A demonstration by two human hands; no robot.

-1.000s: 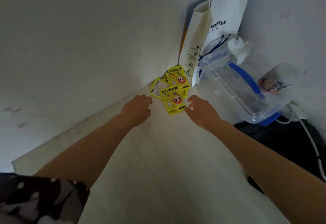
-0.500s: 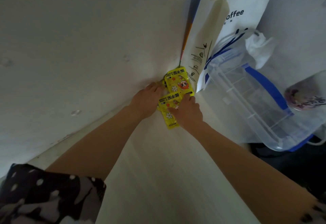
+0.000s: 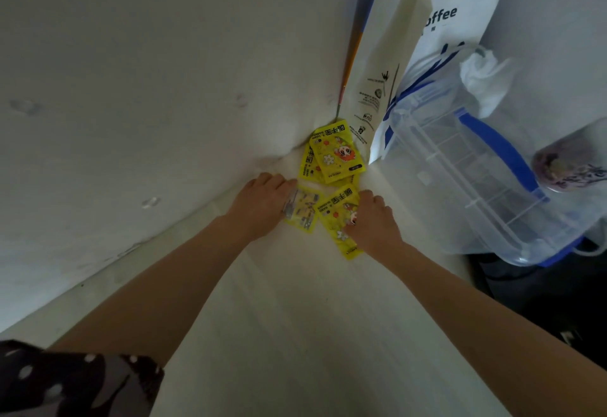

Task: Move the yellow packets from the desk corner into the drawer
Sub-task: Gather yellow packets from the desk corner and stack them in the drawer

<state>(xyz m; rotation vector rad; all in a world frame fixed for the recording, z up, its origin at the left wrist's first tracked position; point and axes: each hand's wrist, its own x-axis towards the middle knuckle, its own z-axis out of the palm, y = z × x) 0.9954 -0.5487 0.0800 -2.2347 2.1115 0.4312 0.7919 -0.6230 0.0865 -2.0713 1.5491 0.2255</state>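
Packets (image 3: 335,153) sit jammed into the corner where two walls meet the pale surface (image 3: 295,318), so you come at them from the open side with both hands. Two or more overlap at the back, the top one face up just beside the white paper bag (image 3: 394,88). Two more lie nearer you, pulled apart from that stack.

Your left hand (image 3: 262,206) rests knuckles-up on the surface, fingers (image 3: 279,183) curled down at the left edge of the shiny near-left packet (image 3: 303,209). Whether they pinch it or only press on it cannot be told; the tips are hidden.

Your right hand (image 3: 371,222) lies over the near-right packet (image 3: 340,216), fingers bent onto its right half, thumb side on the printed face. It looks like a pinning or dragging hold, not a lift; the lower end of the packet pokes out below your wrist.

Clear plastic box (image 3: 460,186) with blue trim crowds the right side, likely why your right arm angles in low.

Drawer not in view. Judged stage: gathering, nothing carried off yet.
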